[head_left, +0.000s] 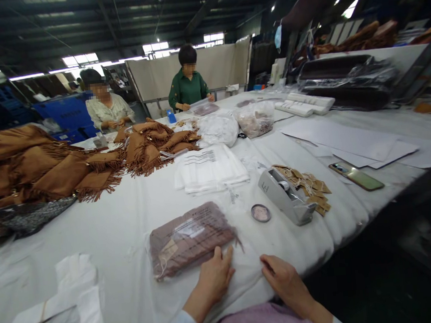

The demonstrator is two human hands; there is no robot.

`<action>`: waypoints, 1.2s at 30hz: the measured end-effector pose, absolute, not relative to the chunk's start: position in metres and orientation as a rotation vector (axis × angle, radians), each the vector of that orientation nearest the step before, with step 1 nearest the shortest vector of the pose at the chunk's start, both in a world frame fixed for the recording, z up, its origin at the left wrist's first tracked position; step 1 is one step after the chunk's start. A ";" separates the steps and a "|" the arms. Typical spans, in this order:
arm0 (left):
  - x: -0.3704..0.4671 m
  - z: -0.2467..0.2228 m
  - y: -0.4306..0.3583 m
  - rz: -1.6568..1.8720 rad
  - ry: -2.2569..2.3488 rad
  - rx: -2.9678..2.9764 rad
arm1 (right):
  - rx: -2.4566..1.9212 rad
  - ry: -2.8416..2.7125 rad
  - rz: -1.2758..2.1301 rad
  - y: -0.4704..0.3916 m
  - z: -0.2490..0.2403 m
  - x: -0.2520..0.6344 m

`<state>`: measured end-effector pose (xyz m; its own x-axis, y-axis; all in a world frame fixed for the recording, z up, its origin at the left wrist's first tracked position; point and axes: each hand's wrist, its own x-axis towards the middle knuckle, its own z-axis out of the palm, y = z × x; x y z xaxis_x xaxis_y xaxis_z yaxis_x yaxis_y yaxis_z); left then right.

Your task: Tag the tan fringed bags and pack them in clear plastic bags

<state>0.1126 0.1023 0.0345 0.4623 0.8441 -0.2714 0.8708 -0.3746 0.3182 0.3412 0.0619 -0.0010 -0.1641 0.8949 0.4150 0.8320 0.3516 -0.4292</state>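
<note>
A clear plastic bag with black print holds a folded brown fringed item (206,222) and a pale tag; it lies flat in front of me. My left hand (215,274) is at the bag's near right corner, its fingers apart and pointing away from me. Whether it touches the plastic is hard to tell. To the right, my right hand (286,278) rests low at the table's near edge, apart from the bag, its fingers curled in. What those fingers hold, if anything, is hidden. Beyond the hands lie a round dish (261,213) and a grey tape dispenser (284,195).
Tan tags (318,187) lie behind the dispenser, with a phone (356,175) and white sheets (364,136) further right. Stacked plastic bags (212,169) are mid-table. Brown fringed bags (57,167) pile up left, above white strips (79,294). Two co-workers (190,86) work across the table.
</note>
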 end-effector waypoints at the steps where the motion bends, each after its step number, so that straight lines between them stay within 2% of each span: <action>1: 0.115 0.032 0.101 -0.089 1.448 2.320 | -1.484 -2.034 0.087 0.059 -0.003 0.342; 5: 0.111 0.015 0.082 0.055 1.496 2.423 | -1.409 -2.097 0.001 0.052 -0.009 0.345; 12: 0.102 -0.019 0.046 0.357 1.895 2.403 | -1.429 -2.118 0.062 0.054 -0.009 0.345; 19: 0.097 0.012 0.070 0.276 1.733 2.238 | -1.410 -2.089 0.093 0.070 -0.008 0.340; 25: 0.066 0.022 0.046 0.288 1.638 2.135 | -1.464 -2.033 0.215 0.064 -0.009 0.350; 28: 0.059 0.024 0.036 0.353 1.682 2.073 | -1.315 -2.127 0.290 0.056 -0.005 0.355; 33: -0.007 0.019 0.016 0.496 1.483 2.018 | -1.142 -2.293 0.144 0.061 -0.001 0.391; 36: -0.074 0.004 -0.010 0.572 1.801 2.128 | -1.197 -2.347 -0.027 0.086 -0.005 0.409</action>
